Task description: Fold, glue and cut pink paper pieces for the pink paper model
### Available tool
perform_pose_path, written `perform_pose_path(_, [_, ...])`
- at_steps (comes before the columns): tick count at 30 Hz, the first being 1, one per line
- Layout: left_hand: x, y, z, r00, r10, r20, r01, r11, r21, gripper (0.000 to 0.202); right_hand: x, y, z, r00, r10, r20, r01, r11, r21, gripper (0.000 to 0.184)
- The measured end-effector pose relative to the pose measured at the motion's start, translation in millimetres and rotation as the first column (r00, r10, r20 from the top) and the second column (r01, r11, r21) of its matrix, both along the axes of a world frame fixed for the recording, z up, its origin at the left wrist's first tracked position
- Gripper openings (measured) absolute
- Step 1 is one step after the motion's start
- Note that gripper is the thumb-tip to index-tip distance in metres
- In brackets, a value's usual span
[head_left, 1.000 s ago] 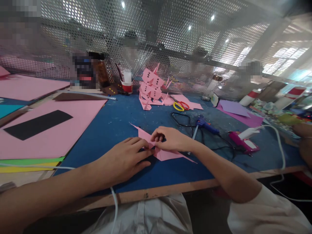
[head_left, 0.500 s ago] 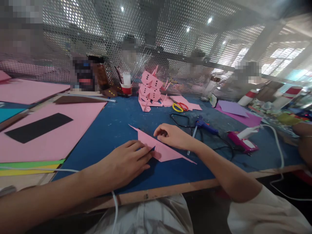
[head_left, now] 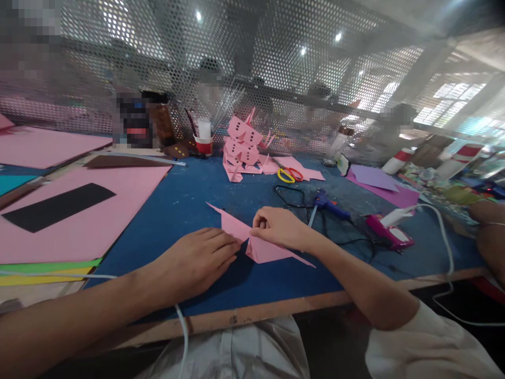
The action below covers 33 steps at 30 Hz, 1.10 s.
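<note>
A pink folded paper piece (head_left: 258, 247) with long pointed ends lies on the blue table (head_left: 181, 200) in front of me. My left hand (head_left: 197, 260) lies flat with its fingers stretched out, fingertips pressing the paper's left part. My right hand (head_left: 276, 227) is curled, and its fingers pinch a fold at the paper's middle.
A heap of pink folded pieces (head_left: 242, 147) stands at the back, with yellow and red scissors (head_left: 290, 173) beside it. A blue glue gun (head_left: 329, 204) and a pink one (head_left: 389, 234) lie to the right with cables. Large pink sheets (head_left: 79, 210) lie left. Another person's arm (head_left: 489, 231) shows far right.
My right hand came back onto the paper's middle and closed on a fold, which now stands up a little. My left hand stayed flat on the paper.
</note>
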<state>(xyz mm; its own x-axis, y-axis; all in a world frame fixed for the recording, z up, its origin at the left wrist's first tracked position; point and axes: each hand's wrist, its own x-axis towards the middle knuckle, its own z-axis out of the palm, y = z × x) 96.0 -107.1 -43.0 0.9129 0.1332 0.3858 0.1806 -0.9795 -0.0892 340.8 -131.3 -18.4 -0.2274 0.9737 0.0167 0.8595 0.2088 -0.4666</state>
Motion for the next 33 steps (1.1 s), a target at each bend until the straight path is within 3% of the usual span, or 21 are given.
perform_pose_path(4, [0, 1, 1.0, 1.000, 0.011, 0.004, -0.010, 0.996, -0.092, 0.027, 2, 1, 0.3, 0.998, -0.019, -0.067, 0.018, 1.000, -0.021, 0.013])
perform_pose_path(7, [1, 2, 2.9, 0.999, 0.035, 0.031, -0.030, 0.986, -0.162, 0.026, 3, 1, 0.8, 0.977, 0.024, -0.211, -0.035, 0.998, -0.051, 0.011])
perform_pose_path(12, [1, 1, 9.0, 0.980, 0.159, 0.118, -0.124, 0.957, -0.263, 0.021, 4, 4, 7.4, 0.862, 0.121, -0.493, -0.137, 0.991, 0.004, 0.014])
perform_pose_path(21, [1, 5, 12.7, 0.882, 0.399, 0.253, -0.236, 0.836, -0.496, 0.020, 4, 2, 14.5, 0.720, 0.091, -0.688, -0.072, 0.996, 0.056, 0.020])
perform_pose_path(25, [3, 10, 11.9, 0.827, 0.499, 0.258, -0.215, 0.704, -0.677, 0.034, 1, 1, 20.0, 0.777, 0.078, -0.625, 0.064, 0.977, 0.201, 0.018])
perform_pose_path(28, [3, 14, 14.5, 0.817, 0.508, 0.273, -0.131, 0.624, -0.770, 0.038, 2, 4, 29.2, 0.885, 0.076, -0.460, 0.137, 0.901, 0.412, 0.011])
perform_pose_path(30, [4, 17, 16.6, 0.824, 0.486, 0.292, -0.051, 0.577, -0.815, 0.035, 2, 7, 36.0, 0.931, 0.071, -0.357, 0.127, 0.856, 0.501, 0.009])
perform_pose_path(33, [4, 20, 19.2, 0.828, 0.468, 0.310, 0.057, 0.480, -0.875, 0.037, 1, 13, 44.0, 0.966, 0.072, -0.246, 0.065, 0.861, 0.505, 0.009])
